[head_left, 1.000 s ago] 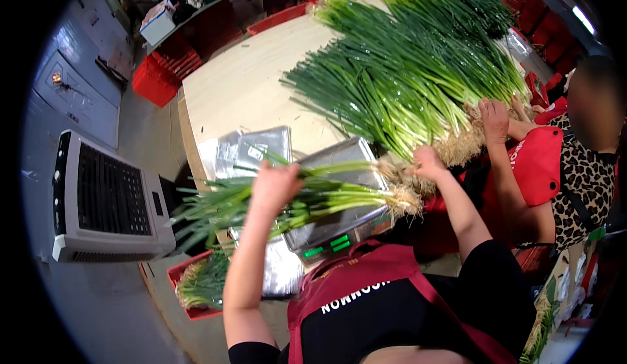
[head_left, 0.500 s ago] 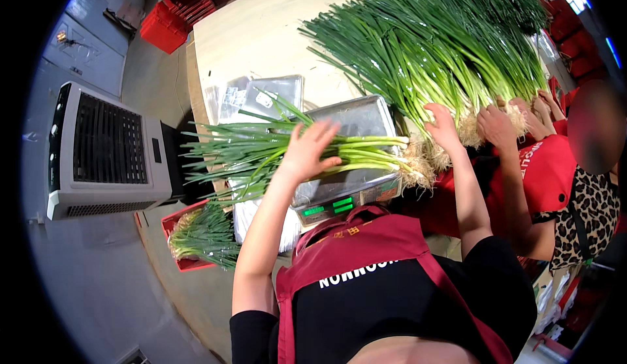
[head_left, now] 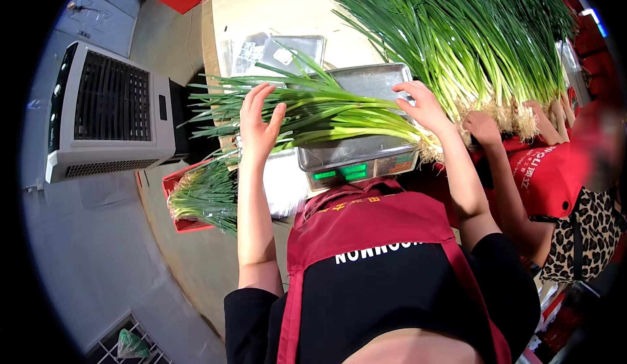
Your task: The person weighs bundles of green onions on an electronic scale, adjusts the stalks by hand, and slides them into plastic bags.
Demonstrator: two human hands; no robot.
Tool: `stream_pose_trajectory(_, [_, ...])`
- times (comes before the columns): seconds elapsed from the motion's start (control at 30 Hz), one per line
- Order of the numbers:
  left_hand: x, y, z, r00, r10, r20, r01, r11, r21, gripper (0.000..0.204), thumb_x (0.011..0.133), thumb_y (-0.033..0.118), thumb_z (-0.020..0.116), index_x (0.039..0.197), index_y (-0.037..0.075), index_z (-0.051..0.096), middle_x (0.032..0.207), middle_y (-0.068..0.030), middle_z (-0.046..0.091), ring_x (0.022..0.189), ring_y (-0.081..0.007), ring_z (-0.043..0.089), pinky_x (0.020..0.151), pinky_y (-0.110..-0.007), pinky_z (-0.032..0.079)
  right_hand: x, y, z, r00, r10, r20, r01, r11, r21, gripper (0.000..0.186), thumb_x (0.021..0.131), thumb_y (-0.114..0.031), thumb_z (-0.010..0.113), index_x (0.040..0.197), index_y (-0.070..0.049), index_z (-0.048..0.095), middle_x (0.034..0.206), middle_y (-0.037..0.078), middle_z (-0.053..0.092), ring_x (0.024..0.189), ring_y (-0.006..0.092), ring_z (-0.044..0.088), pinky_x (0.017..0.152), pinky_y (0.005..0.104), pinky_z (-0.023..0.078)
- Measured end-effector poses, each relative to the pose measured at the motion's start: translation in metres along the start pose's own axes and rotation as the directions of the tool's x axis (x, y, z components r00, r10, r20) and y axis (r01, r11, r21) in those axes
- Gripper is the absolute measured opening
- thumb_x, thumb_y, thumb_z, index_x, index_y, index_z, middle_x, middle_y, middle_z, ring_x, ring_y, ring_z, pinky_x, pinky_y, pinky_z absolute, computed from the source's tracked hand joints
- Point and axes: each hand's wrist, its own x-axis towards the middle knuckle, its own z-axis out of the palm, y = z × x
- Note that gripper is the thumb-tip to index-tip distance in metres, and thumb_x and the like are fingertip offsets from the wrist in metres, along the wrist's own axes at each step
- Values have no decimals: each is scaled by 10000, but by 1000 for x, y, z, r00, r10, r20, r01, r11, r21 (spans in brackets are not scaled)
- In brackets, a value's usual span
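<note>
A bunch of green onions (head_left: 353, 112) lies across the metal pan of a digital scale (head_left: 382, 77), its leaves pointing left and its pale roots hanging past the pan's right edge. My left hand (head_left: 260, 119) is at the leafy part, fingers and thumb spread and not closed round it. Above the white stems near the roots is my right hand (head_left: 423, 108), fingers stretched and thumb apart. Whether either hand touches the bunch, I cannot tell. Green digits glow on the scale's display (head_left: 346, 172). A large pile of green onions (head_left: 457, 44) lies to the right.
Clear plastic bags (head_left: 290, 52) lie on the pale table (head_left: 261, 5) behind the scale. Packed green onions sit in a red crate (head_left: 189, 225) at lower left, near an air cooler (head_left: 111, 112). At right, a co-worker's hand (head_left: 482, 127) is by the pile's roots.
My left hand has moved left along the bunch toward the leaves. My right hand has left the pile's edge and come over the bunch's root end. The view has shifted slightly.
</note>
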Motion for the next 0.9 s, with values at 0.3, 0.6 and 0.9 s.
stream_pose_trajectory(0.3, [-46, -18, -37, 991, -106, -78, 109, 993, 40, 223, 802, 129, 618, 1000, 31, 592, 1082, -113, 561, 1018, -270, 530, 868, -342, 412, 8, -10, 14, 994, 57, 93, -64, 995, 82, 310, 833, -237, 590, 1101, -83, 580, 1062, 98, 598, 959, 203, 562, 768, 296, 441])
stream_pose_trajectory(0.6, [-87, -40, -48, 967, -227, -113, 231, 973, 25, 174, 824, 139, 595, 952, 21, 597, 1050, -117, 573, 996, -264, 540, 856, -334, 416, -1, -1, 24, 998, 31, 57, -32, 999, 25, 323, 803, -249, 621, 1018, -11, 580, 990, 150, 594, 943, 285, 563, 797, 332, 441])
stream_pose_trajectory(0.9, [-94, -33, 1, 986, -70, -149, 77, 996, 46, 126, 746, 50, 613, 870, 54, 589, 916, -89, 596, 845, -269, 562, 744, -346, 432, -55, -2, 28, 978, 192, -86, -203, 969, -138, 297, 834, -227, 578, 1019, 6, 567, 936, 147, 579, 875, 275, 575, 760, 320, 437])
